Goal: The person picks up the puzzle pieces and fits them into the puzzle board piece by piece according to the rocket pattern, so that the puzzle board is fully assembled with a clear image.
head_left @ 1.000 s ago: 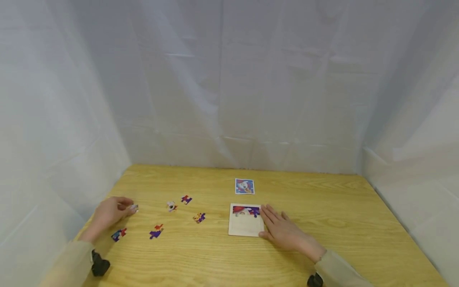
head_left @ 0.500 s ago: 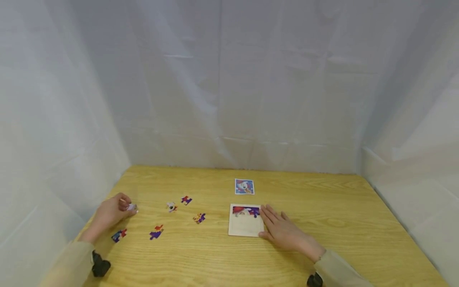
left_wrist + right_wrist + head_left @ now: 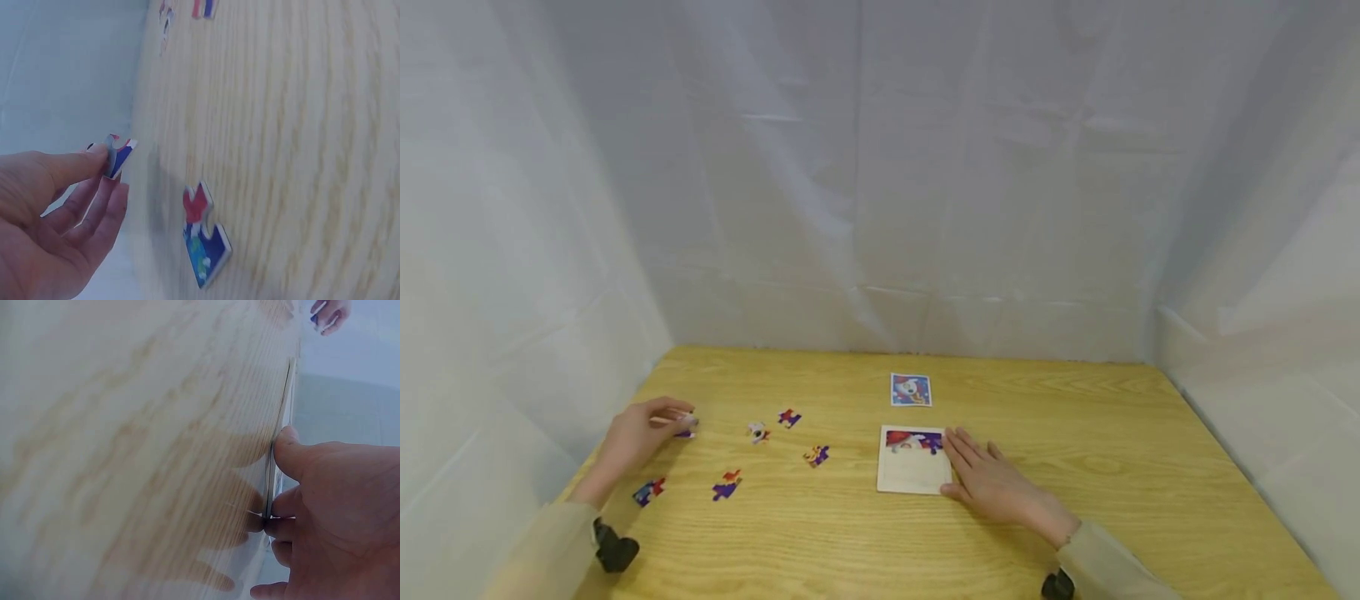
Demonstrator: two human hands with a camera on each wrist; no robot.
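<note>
My left hand pinches a small blue, red and white puzzle piece between thumb and fingers near the table's left edge. The left wrist view shows that piece held just above the wood in the left hand, with a red and blue piece lying below it. My right hand lies flat with straight fingers against the right edge of a pale puzzle tray, whose top row is filled. In the right wrist view the right hand touches the tray's thin edge.
Loose pieces lie left of the tray: a white one, a red-purple one, an orange-purple one, a purple one and a blue-red one. A small reference picture lies behind the tray. White sheets wall the wooden table.
My left hand has raised the pinched piece a little and carried it slightly right and away. The right hand and the tray have stayed put.
</note>
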